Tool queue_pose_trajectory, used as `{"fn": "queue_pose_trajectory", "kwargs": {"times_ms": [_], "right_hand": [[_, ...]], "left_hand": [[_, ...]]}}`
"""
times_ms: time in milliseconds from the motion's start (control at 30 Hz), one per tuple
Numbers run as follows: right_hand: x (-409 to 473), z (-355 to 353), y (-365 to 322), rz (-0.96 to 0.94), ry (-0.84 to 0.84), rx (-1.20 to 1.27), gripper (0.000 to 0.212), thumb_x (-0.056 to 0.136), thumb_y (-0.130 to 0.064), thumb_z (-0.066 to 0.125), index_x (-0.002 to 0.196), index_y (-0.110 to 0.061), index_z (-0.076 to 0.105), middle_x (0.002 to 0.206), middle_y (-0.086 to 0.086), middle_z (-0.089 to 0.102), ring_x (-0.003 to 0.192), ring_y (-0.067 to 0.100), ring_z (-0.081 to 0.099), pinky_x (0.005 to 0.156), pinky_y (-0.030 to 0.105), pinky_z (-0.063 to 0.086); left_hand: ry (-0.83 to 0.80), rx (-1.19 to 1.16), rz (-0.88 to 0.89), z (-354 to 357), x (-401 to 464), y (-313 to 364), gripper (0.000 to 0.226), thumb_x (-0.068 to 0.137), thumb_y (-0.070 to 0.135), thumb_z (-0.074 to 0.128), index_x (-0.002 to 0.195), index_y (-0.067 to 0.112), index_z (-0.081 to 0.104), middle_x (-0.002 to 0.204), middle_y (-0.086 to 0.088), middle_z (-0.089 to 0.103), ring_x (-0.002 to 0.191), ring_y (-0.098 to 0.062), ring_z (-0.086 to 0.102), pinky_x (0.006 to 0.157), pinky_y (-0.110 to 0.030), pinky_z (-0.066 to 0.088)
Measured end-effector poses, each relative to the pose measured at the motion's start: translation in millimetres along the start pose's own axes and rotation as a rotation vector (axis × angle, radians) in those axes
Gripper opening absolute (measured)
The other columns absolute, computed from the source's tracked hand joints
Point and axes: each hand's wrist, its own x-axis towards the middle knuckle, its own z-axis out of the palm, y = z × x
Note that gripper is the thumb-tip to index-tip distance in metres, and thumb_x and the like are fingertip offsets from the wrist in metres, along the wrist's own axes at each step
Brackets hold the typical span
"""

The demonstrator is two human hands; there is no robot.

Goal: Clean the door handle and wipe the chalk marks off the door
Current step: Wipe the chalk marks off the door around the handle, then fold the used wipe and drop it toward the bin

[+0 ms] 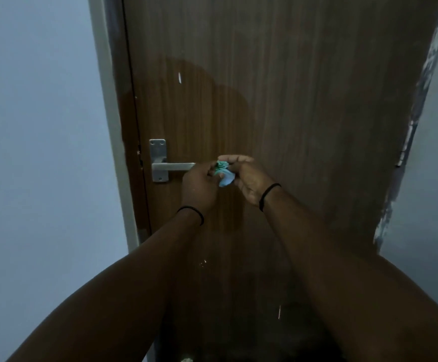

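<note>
A brown wooden door [291, 100] fills the middle of the view. Its silver lever handle [172, 166] sits on a metal plate [158, 159] at the left edge. Both hands meet just right of the lever's tip. My left hand [199, 185] and my right hand [246, 181] together grip a small crumpled blue-green cloth [224, 173]. A darker, damp-looking patch spreads over the door above the handle. One short white chalk mark [179, 77] shows within it. Small pale specks [202, 262] lie lower on the door.
A pale door frame [108, 100] runs down the left, with a blue-grey wall [35, 152] beyond it. On the right, the door's edge [408, 142] looks chipped and flaky against another grey wall. Thin black bands circle both wrists.
</note>
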Motion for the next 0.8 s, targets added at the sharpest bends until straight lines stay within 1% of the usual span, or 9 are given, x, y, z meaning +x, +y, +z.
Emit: {"fn": "queue_pose_trajectory", "kwargs": {"times_ms": [33, 100, 167, 267, 367, 467, 533, 600, 800], "right_hand": [[0.5, -8.6, 2.1, -0.001, 0.008, -0.043, 0.033, 0.088, 0.011, 0.039, 0.096, -0.004, 0.068, 0.099, 0.015, 0.069, 0.088, 0.022, 0.067, 0.083, 0.032, 0.057], [0.0, -24.5, 9.2, -0.020, 0.013, -0.157, 0.030, 0.086, 0.008, 0.046, 0.099, -0.004, 0.070, 0.106, 0.017, 0.070, 0.100, 0.028, 0.067, 0.092, 0.038, 0.054], [2.3, -42.0, 22.8, -0.061, -0.032, -0.229, 0.027, 0.085, 0.006, 0.057, 0.108, -0.002, 0.068, 0.110, 0.016, 0.069, 0.105, 0.026, 0.066, 0.092, 0.034, 0.054], [17.6, -70.5, 49.3, -0.152, -0.070, -0.243, 0.034, 0.083, 0.008, 0.065, 0.116, 0.002, 0.063, 0.111, 0.016, 0.068, 0.098, 0.018, 0.066, 0.087, 0.026, 0.056], [46.5, -101.5, 64.6, -0.155, -0.060, -0.161, 0.029, 0.083, 0.006, 0.066, 0.111, 0.001, 0.066, 0.097, 0.015, 0.071, 0.082, 0.016, 0.068, 0.075, 0.022, 0.058], [73.1, -129.2, 59.8, -0.085, -0.141, -0.048, 0.021, 0.085, 0.003, 0.064, 0.103, -0.007, 0.070, 0.086, 0.010, 0.073, 0.069, 0.013, 0.068, 0.064, 0.019, 0.056], [86.2, -143.0, 46.5, -0.011, -0.180, 0.033, 0.020, 0.087, 0.001, 0.062, 0.104, -0.008, 0.070, 0.090, 0.010, 0.072, 0.071, 0.012, 0.067, 0.062, 0.020, 0.056], [90.2, -151.8, 31.1, 0.058, -0.172, 0.082, 0.020, 0.089, -0.001, 0.060, 0.105, -0.008, 0.068, 0.090, 0.008, 0.072, 0.070, 0.010, 0.066, 0.060, 0.020, 0.057], [73.2, -184.6, -32.0, 0.172, 0.031, 0.119, 0.018, 0.087, -0.006, 0.064, 0.104, -0.006, 0.071, 0.089, 0.016, 0.068, 0.070, 0.014, 0.067, 0.064, 0.024, 0.059]], "left_hand": [[0.016, -0.019, -0.027, 7.2, -0.5, -1.0, 0.026, 0.088, 0.010, 0.066, 0.114, 0.009, 0.069, 0.105, -0.004, 0.072, 0.086, -0.003, 0.059, 0.072, 0.002, 0.039], [0.053, -0.088, -0.084, 21.1, -3.4, -5.1, 0.019, 0.090, 0.010, 0.064, 0.107, 0.011, 0.072, 0.099, 0.000, 0.072, 0.082, -0.001, 0.062, 0.075, -0.005, 0.048], [0.113, -0.160, -0.141, 41.8, -4.9, -12.8, 0.013, 0.090, 0.012, 0.064, 0.099, 0.015, 0.073, 0.088, 0.008, 0.070, 0.083, -0.003, 0.065, 0.073, -0.016, 0.053], [0.207, -0.301, -0.214, 83.5, -5.1, -25.1, 0.011, 0.092, 0.015, 0.063, 0.095, 0.014, 0.073, 0.083, 0.008, 0.069, 0.082, -0.006, 0.066, 0.071, -0.026, 0.054], [0.279, -0.345, -0.205, 131.4, 0.1, -35.1, 0.017, 0.094, 0.015, 0.059, 0.103, 0.006, 0.072, 0.099, -0.007, 0.071, 0.093, -0.018, 0.067, 0.082, -0.038, 0.055], [0.348, -0.269, -0.099, 157.3, 9.5, -34.3, 0.017, 0.093, 0.016, 0.060, 0.104, 0.008, 0.070, 0.101, -0.006, 0.068, 0.092, -0.011, 0.063, 0.082, -0.025, 0.052], [0.317, -0.263, -0.063, 165.0, 23.4, -26.9, 0.016, 0.092, 0.018, 0.062, 0.103, 0.009, 0.068, 0.097, -0.005, 0.067, 0.086, -0.013, 0.062, 0.075, -0.022, 0.051], [0.239, -0.295, -0.090, 167.9, 34.6, -14.1, 0.014, 0.092, 0.022, 0.064, 0.099, 0.011, 0.066, 0.088, -0.006, 0.067, 0.077, -0.020, 0.063, 0.069, -0.031, 0.052], [-0.018, -0.374, -0.288, 177.7, 72.8, 47.9, 0.014, 0.089, 0.029, 0.068, 0.085, 0.016, 0.068, 0.073, 0.003, 0.070, 0.067, -0.012, 0.067, 0.063, -0.026, 0.051]]}}
